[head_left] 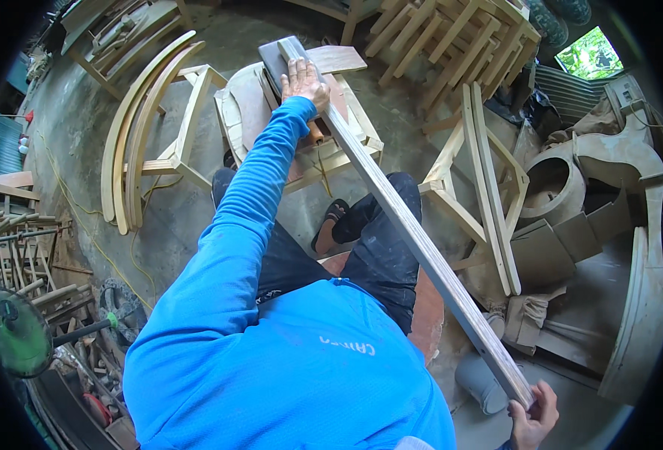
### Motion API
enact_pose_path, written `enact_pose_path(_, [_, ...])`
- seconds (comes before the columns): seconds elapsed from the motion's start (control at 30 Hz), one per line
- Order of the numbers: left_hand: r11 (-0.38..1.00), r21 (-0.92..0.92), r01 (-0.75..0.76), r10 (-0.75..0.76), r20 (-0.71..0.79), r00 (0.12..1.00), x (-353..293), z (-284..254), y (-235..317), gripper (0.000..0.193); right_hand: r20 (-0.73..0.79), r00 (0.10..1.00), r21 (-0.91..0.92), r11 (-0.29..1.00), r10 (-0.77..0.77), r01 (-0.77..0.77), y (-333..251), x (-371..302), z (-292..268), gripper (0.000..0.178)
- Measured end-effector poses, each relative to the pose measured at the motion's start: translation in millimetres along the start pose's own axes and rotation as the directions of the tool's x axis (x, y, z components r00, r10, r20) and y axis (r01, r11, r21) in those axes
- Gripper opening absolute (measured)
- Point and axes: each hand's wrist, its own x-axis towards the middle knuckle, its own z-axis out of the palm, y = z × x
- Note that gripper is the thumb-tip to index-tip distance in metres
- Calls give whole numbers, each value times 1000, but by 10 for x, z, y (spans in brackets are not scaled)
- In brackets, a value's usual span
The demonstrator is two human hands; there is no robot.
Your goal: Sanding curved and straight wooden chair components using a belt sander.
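A long, straight wooden bar (421, 251) slants from a low wooden work stand (292, 176) in front of me toward my lower right. My left hand (305, 84) lies flat on the bar's far end, its fingers stretched forward and its thumb hidden. Beneath that end sits a dark grey flat piece (273, 66). The bar's near end is between the thumb and fingers of my right hand (534, 420). An orange-brown handle (315, 133) pokes out under the bar near my left wrist; the rest of that tool is hidden.
Curved wooden strips (140, 127) lean on a wooden frame at left. On the right, straight strips (489, 187) rest on another frame. Wooden frames (459, 45) are stacked at the back. A grey bucket (481, 382) stands below the bar. A yellow cord (76, 210) crosses the floor.
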Motion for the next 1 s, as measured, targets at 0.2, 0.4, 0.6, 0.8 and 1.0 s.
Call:
enact_pose_path(0.2, [1000,6,-1,1,-26,1000,437,-75,-175,77,196,950,-247,926,-242,286,-896,890,304,70])
enact_pose_path(0.4, [996,74,-54,63,-125,990,992,-117,-482,74,339,899,-400,823,-276,403,-1082,1335,897,44])
enact_pose_path(0.6, [994,67,-92,104,-220,970,1663,-75,-1026,77,250,911,-258,885,-327,388,-1317,1686,1423,38])
enact_pose_path(0.8, [988,-80,-134,119,-173,978,1866,-452,-1055,79,173,913,-181,899,-370,399,-1638,1908,1890,38])
enact_pose_path(1.0, [988,-76,-133,110,-256,960,2285,-649,-1261,76,106,906,-103,901,-411,421,-1904,2228,2372,36])
